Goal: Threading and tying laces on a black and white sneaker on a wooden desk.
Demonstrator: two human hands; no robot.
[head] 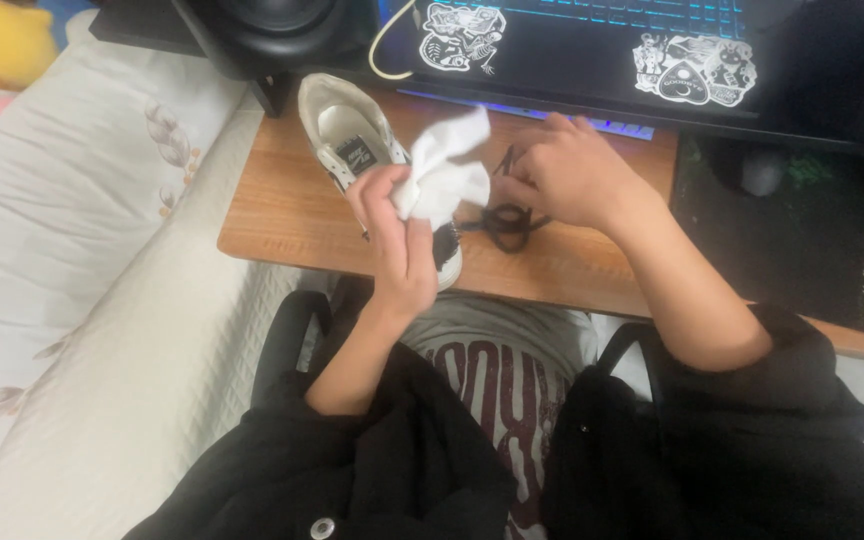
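Head view: left hand (397,245) squeezes a soft, light tissue (442,175) by the shoe (367,150); right hand (562,175) pinches floppy black laces (507,220).

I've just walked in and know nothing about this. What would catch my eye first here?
Probably the crumpled white tissue held up in the left hand, mid-frame over the wooden desk. Right behind it lies a white sneaker, while the right hand rests by a coil of black shoelace. Along the top edge, a laptop with blue-lit keys and white stickers stands out.
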